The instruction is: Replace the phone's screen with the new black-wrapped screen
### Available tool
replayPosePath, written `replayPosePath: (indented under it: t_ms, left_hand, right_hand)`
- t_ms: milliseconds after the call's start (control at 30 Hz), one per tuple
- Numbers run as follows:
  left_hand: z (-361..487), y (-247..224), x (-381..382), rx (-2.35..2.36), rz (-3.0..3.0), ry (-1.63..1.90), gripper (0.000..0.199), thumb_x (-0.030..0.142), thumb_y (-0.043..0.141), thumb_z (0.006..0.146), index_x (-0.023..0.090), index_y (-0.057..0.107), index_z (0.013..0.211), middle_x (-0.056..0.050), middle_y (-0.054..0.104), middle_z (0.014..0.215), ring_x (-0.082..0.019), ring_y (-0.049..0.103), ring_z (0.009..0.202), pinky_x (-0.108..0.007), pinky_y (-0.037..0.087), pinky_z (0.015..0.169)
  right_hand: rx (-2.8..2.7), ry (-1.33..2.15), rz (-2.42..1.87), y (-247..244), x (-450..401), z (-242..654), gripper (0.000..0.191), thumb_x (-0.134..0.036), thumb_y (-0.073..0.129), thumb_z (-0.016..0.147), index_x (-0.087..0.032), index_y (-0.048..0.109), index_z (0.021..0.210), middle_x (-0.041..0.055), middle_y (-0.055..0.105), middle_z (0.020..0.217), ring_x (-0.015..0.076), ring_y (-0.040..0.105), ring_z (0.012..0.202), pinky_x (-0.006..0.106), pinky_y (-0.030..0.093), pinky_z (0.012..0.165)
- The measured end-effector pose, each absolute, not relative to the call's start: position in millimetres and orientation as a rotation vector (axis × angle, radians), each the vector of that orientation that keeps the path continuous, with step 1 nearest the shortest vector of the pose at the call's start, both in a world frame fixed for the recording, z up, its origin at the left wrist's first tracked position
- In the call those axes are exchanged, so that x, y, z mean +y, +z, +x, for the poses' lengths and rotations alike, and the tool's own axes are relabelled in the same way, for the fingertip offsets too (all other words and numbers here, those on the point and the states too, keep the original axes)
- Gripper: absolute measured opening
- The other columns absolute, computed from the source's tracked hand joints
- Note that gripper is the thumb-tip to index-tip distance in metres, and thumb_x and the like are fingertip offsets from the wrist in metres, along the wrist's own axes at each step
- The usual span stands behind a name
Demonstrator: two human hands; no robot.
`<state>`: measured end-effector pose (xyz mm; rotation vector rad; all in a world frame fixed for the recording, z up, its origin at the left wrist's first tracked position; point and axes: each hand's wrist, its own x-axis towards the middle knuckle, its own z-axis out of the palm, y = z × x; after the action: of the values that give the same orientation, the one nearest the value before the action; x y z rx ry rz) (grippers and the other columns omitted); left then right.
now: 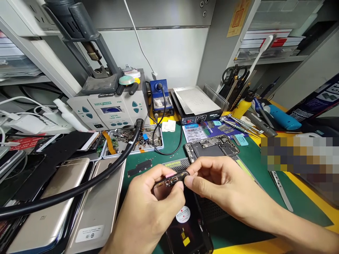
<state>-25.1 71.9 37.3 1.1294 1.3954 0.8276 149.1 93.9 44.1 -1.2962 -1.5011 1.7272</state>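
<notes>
A black phone screen assembly (197, 225) is tilted up towards me, with a round white sticker and a yellow patch on its inner side. At its top end, small metal parts and a strip of flex show between my hands. My left hand (153, 201) grips this top end between thumb and fingers. My right hand (219, 183) is closed, thumb and forefinger pinching the top right corner; anything tiny between these fingertips is hidden. Just beyond lies an opened phone body (213, 146) with its battery and boards showing.
A black hose (106, 176) from the soldering station (111, 109) crosses the left side over several phones. A parts tray (137, 141), a hot plate (198, 102), and screwdrivers (238, 123) stand behind. Tweezers (282, 192) lie at right on the green mat (299, 215).
</notes>
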Motion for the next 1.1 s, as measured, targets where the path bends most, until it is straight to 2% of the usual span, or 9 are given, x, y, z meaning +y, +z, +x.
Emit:
replayPosePath:
  t_ms: [133, 267, 367, 467, 633, 767, 900, 1100]
  left_hand:
    - [-27, 37, 70, 1.370, 1.138, 0.822, 0.020, 0.035, 0.069, 0.072, 0.019, 0.057, 0.067, 0.009, 0.030, 0.053, -0.006, 0.023, 0.047, -0.017, 0.022, 0.041]
    - [-30, 36, 67, 1.299, 1.137, 0.790, 0.023, 0.038, 0.068, 0.078, 0.019, 0.057, 0.072, 0.007, 0.035, 0.057, -0.007, 0.030, 0.052, -0.017, 0.027, 0.045]
    - [-31, 35, 66, 1.247, 1.071, 0.757, 0.024, 0.040, 0.069, 0.078, 0.019, 0.059, 0.086, 0.005, 0.045, 0.062, -0.010, 0.040, 0.057, -0.021, 0.034, 0.051]
    - [-32, 33, 67, 1.234, 1.026, 0.752, 0.035, 0.041, 0.071, 0.077, 0.019, 0.060, 0.102, 0.004, 0.050, 0.065, -0.013, 0.047, 0.063, -0.024, 0.037, 0.055]
    - [-37, 29, 68, 1.233, 1.074, 0.803, 0.038, 0.042, 0.069, 0.084, 0.019, 0.062, 0.112, 0.001, 0.056, 0.075, -0.017, 0.056, 0.080, -0.025, 0.043, 0.066]
    - [-40, 28, 68, 1.216, 1.076, 0.824, 0.038, 0.042, 0.066, 0.087, 0.015, 0.065, 0.113, -0.002, 0.063, 0.082, -0.015, 0.054, 0.076, -0.025, 0.045, 0.069]
    - [-41, 28, 67, 1.190, 1.053, 0.835, 0.039, 0.038, 0.068, 0.084, 0.015, 0.065, 0.116, -0.003, 0.065, 0.083, -0.015, 0.057, 0.077, -0.025, 0.045, 0.067]
    - [-37, 32, 69, 1.221, 1.083, 0.843, 0.037, 0.042, 0.068, 0.084, 0.014, 0.067, 0.108, -0.001, 0.062, 0.076, -0.012, 0.053, 0.069, -0.022, 0.044, 0.062]
  right_hand:
    - [-1.556, 1.711, -1.299, 43, 93, 151, 0.019, -0.034, 0.072, 0.087, -0.017, 0.064, 0.079, -0.0045, 0.053, 0.067, 0.0096, 0.038, 0.061, 0.023, 0.030, 0.054]
    - [-1.584, 1.679, -1.310, 42, 95, 152, 0.020, -0.033, 0.070, 0.088, -0.017, 0.064, 0.077, -0.0056, 0.049, 0.063, 0.0087, 0.035, 0.057, 0.023, 0.027, 0.051]
    - [-1.574, 1.664, -1.314, 42, 95, 152, 0.020, -0.033, 0.070, 0.087, -0.017, 0.065, 0.077, -0.0049, 0.051, 0.064, 0.0091, 0.037, 0.058, 0.023, 0.028, 0.052]
    - [-1.549, 1.676, -1.334, 43, 96, 152, 0.021, -0.034, 0.068, 0.087, -0.017, 0.064, 0.076, -0.0042, 0.051, 0.065, 0.0100, 0.037, 0.060, 0.024, 0.029, 0.053]
    - [-1.540, 1.638, -1.370, 44, 98, 151, 0.018, -0.030, 0.066, 0.085, -0.018, 0.060, 0.073, -0.0055, 0.046, 0.060, 0.0101, 0.035, 0.058, 0.024, 0.027, 0.052]
    - [-1.542, 1.627, -1.372, 43, 97, 150, 0.017, -0.029, 0.065, 0.085, -0.019, 0.059, 0.073, -0.0051, 0.048, 0.060, 0.0105, 0.037, 0.058, 0.024, 0.029, 0.053]
    - [-1.521, 1.619, -1.372, 44, 97, 149, 0.017, -0.028, 0.067, 0.083, -0.019, 0.057, 0.071, -0.0052, 0.048, 0.060, 0.0103, 0.037, 0.058, 0.024, 0.029, 0.053]
    - [-1.496, 1.639, -1.359, 43, 96, 148, 0.020, -0.031, 0.068, 0.082, -0.019, 0.056, 0.071, -0.0050, 0.049, 0.060, 0.0106, 0.037, 0.058, 0.024, 0.029, 0.052]
